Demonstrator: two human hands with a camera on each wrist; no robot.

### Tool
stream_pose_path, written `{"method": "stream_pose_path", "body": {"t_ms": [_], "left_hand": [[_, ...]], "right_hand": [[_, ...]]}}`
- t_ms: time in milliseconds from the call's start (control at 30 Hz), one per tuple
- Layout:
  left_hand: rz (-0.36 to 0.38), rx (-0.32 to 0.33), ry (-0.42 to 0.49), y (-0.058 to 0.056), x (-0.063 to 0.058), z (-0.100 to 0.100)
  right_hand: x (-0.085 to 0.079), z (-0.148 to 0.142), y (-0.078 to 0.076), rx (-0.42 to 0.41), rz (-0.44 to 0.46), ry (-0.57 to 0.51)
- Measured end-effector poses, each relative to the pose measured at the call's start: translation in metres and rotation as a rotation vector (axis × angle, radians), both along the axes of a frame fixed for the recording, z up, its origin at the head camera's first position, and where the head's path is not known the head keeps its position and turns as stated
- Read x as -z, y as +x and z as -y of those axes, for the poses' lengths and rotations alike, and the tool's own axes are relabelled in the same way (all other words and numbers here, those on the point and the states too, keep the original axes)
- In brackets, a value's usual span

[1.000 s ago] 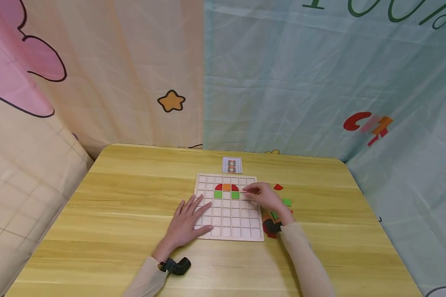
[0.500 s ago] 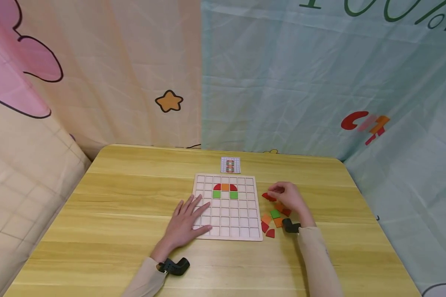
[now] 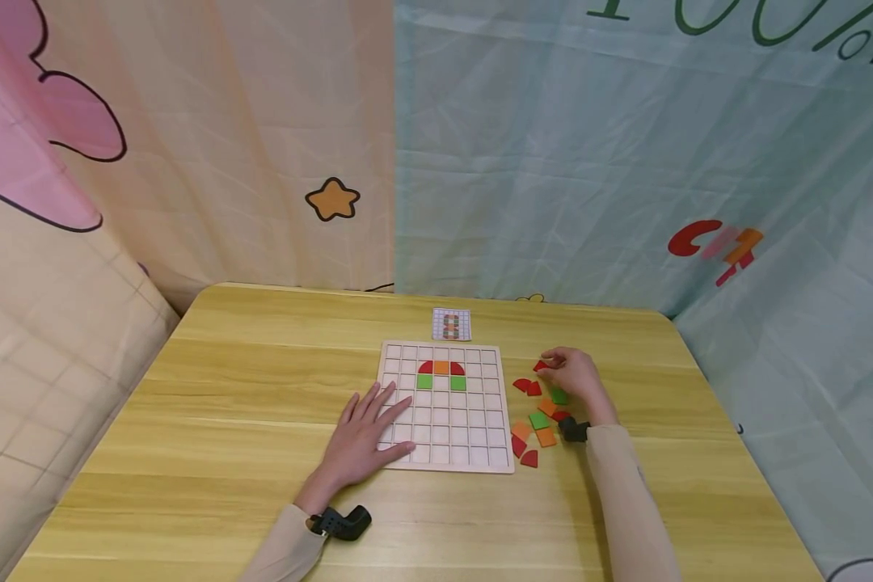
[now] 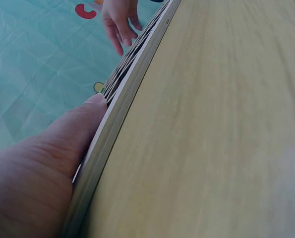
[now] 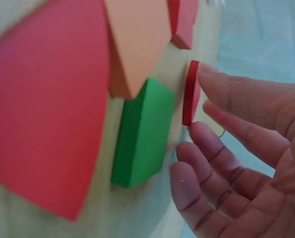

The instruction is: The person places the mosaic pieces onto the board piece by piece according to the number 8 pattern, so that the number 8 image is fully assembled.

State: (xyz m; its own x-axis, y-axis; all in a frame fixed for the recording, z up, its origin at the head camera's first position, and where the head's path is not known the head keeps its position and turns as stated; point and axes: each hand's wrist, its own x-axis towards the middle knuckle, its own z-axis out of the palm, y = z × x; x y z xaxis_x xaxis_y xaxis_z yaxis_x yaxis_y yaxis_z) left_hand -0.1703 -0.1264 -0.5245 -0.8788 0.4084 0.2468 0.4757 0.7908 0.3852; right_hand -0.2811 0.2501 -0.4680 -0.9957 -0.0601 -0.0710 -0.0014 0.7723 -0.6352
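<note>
My left hand (image 3: 364, 432) lies spread over the left edge of a white grid board (image 3: 473, 444); in the left wrist view its thumb (image 4: 83, 124) rests along the board's edge. On the board, red quarter-circle tiles (image 3: 457, 369) flank an orange square tile (image 3: 441, 368), with green square tiles (image 3: 425, 381) below the red ones. Right of the board, my right hand (image 3: 573, 376) pinches a red quarter-circle tile (image 5: 191, 93) at the table surface, thumb on its near side, fingers curled beside it. A green tile (image 5: 145, 134) lies close by in the right wrist view.
Several loose red, orange and green tiles (image 3: 539, 420) lie between the board and my right forearm. A small pattern card (image 3: 451, 324) sits behind the board on the wooden table (image 3: 262, 364). Printed curtains (image 3: 553, 162) hang behind and beside the table.
My right hand has moved from the board rightward, past the two red tiles near the board, to the red tile farther back. My left hand has stayed in place.
</note>
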Motion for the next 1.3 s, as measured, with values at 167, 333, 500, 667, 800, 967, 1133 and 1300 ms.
{"method": "stream_pose_path", "body": {"t_ms": [167, 333, 500, 667, 800, 967, 1133, 1300], "left_hand": [[-0.006, 0.008, -0.004, 0.0, 0.001, 0.0], [-0.008, 0.005, -0.001, -0.001, 0.001, 0.0], [-0.007, 0.002, 0.0, -0.001, 0.001, 0.0], [-0.008, 0.004, -0.005, 0.0, 0.003, 0.0], [-0.025, 0.005, -0.001, -0.001, 0.002, 0.0], [-0.041, 0.007, 0.001, -0.001, 0.0, 0.0], [-0.034, 0.008, 0.0, 0.0, -0.001, 0.0], [-0.01, 0.004, -0.005, -0.001, -0.001, 0.0]], "right_hand": [[0.003, 0.001, -0.007, -0.034, 0.019, 0.041], [0.004, 0.002, -0.012, -0.034, 0.005, 0.049], [0.003, 0.003, -0.01, -0.011, -0.009, 0.005], [0.0, 0.011, 0.0, 0.056, -0.026, -0.138], [-0.007, 0.032, 0.006, 0.03, -0.002, -0.257], [-0.012, 0.073, 0.014, -0.102, 0.088, -0.355], [-0.006, 0.115, 0.021, -0.198, 0.181, -0.422], [0.002, 0.147, 0.023, -0.247, 0.217, -0.411]]}}
